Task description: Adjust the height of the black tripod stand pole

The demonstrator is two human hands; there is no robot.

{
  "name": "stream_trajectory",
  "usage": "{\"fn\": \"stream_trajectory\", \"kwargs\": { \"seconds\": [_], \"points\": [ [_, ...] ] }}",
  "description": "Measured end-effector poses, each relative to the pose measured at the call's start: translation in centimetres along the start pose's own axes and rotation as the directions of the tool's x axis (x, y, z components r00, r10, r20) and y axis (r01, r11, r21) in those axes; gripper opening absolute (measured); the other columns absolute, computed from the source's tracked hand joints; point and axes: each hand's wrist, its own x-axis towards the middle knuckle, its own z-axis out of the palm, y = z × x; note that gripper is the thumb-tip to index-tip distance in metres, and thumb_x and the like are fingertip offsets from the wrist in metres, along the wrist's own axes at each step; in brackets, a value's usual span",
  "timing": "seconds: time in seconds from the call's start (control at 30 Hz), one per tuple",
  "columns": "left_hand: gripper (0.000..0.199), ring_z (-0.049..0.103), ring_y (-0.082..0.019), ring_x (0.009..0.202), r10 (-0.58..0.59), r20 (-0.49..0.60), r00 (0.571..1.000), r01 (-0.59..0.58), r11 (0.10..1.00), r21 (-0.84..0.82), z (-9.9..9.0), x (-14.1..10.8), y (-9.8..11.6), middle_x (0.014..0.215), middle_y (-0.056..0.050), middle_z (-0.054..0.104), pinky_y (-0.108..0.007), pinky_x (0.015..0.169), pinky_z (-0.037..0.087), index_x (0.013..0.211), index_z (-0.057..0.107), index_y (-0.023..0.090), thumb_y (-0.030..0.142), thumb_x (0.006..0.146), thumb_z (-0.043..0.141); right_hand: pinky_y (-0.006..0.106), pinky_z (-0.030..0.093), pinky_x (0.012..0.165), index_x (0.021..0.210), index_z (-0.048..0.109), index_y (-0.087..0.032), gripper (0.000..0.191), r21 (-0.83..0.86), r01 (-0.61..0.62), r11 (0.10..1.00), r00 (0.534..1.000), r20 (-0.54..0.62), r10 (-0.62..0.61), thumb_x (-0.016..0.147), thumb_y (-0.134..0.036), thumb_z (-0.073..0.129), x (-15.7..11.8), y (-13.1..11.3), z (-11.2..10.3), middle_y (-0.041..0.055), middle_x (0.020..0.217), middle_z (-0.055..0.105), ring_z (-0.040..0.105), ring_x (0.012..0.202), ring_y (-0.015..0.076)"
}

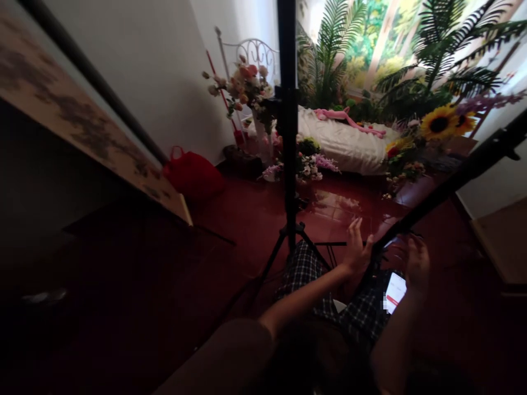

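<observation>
Slanted black pole (448,181) passes near the open left hand (359,248) and loosely open right hand (417,264); phone (396,292) text illegible.

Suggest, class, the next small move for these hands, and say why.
Probably close the left hand gently around the slanted black pole, near its lower end. The pole leans steeply and runs between the left hand and the right hand; both look open, with no clear grip on it. A lit phone lies just below, on the checked cloth.
</observation>
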Motion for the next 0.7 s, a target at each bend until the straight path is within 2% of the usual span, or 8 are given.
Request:
{"fn": "stream_trajectory", "kwargs": {
  "seconds": [0.13,0.2,0.27,0.37,0.47,0.6,0.7],
  "points": [
    [0.048,0.049,-0.023,0.130,0.214,0.115,0.970,-0.200,0.972,-0.121,2.5,5.0,3.9,0.136,-0.016,0.054,-0.044,0.113,0.038,0.138,0.041,0.016,0.041,0.098,0.038,0.018,0.053,0.050,0.105,0.060,-0.021,0.058,0.044,-0.009,0.999,1.000,-0.021,0.010,0.063,-0.056,0.079,0.3,0.4,0.1,0.0022,0.087,0.073,0.067,0.060,0.0101],
    [0.048,0.053,-0.023,0.125,0.279,0.153,0.948,-0.253,0.952,-0.171,4.1,7.0,5.0,0.132,-0.016,0.057,-0.041,0.109,0.041,0.134,0.044,0.015,0.045,0.097,0.039,0.018,0.053,0.050,0.103,0.061,-0.020,0.056,0.054,-0.018,0.998,1.000,-0.023,0.019,0.062,-0.054,0.080,0.5,0.6,0.0,0.0017,0.081,0.073,0.067,0.058,0.0104],
    [0.047,0.060,-0.023,0.113,0.276,0.221,0.935,-0.234,0.952,-0.198,5.8,8.3,5.6,0.121,-0.014,0.063,-0.038,0.099,0.047,0.131,0.046,0.016,0.048,0.096,0.042,0.018,0.052,0.049,0.100,0.063,-0.019,0.053,0.061,-0.013,0.998,0.999,-0.040,0.016,0.063,-0.055,0.078,0.7,0.9,-0.1,0.0010,0.076,0.072,0.066,0.056,0.0103],
    [0.041,0.066,-0.018,0.079,0.173,0.326,0.929,-0.109,0.973,-0.205,7.9,8.7,5.1,0.090,-0.006,0.068,-0.030,0.074,0.050,0.121,0.050,0.017,0.049,0.095,0.046,0.017,0.050,0.046,0.099,0.064,-0.019,0.049,0.061,0.009,0.998,0.997,-0.081,-0.004,0.069,-0.057,0.072,1.1,1.5,-0.4,0.0008,0.074,0.072,0.066,0.055,0.0102],
    [0.035,0.062,-0.014,0.065,0.117,0.276,0.954,-0.057,0.975,-0.215,9.1,7.9,3.8,0.077,-0.001,0.065,-0.024,0.064,0.045,0.114,0.053,0.019,0.047,0.094,0.050,0.018,0.049,0.046,0.097,0.065,-0.019,0.048,0.086,-0.004,0.996,0.991,-0.131,0.015,0.070,-0.059,0.070,1.4,2.1,-0.7,0.0008,0.072,0.072,0.066,0.054,0.0104],
    [0.033,0.063,-0.014,0.069,0.151,0.171,0.973,-0.120,0.976,-0.181,9.7,7.2,2.5,0.083,-0.003,0.066,-0.023,0.063,0.043,0.113,0.053,0.019,0.045,0.092,0.052,0.018,0.046,0.044,0.081,0.067,-0.018,0.051,0.145,-0.062,0.988,0.978,-0.190,0.089,0.067,-0.067,0.069,1.8,2.3,-0.8,0.0021,0.068,0.072,0.062,0.049,0.0089],
    [0.032,0.064,-0.015,0.071,0.194,0.129,0.973,-0.174,0.973,-0.149,10.1,7.3,2.1,0.084,-0.004,0.067,-0.024,0.064,0.044,0.113,0.054,0.019,0.044,0.093,0.051,0.019,0.044,0.043,0.073,0.066,-0.018,0.056,0.123,-0.096,0.988,0.976,-0.185,0.118,0.069,-0.074,0.063,2.4,2.0,-0.8,0.0035,0.067,0.072,0.060,0.048,0.0087]
  ]
}}
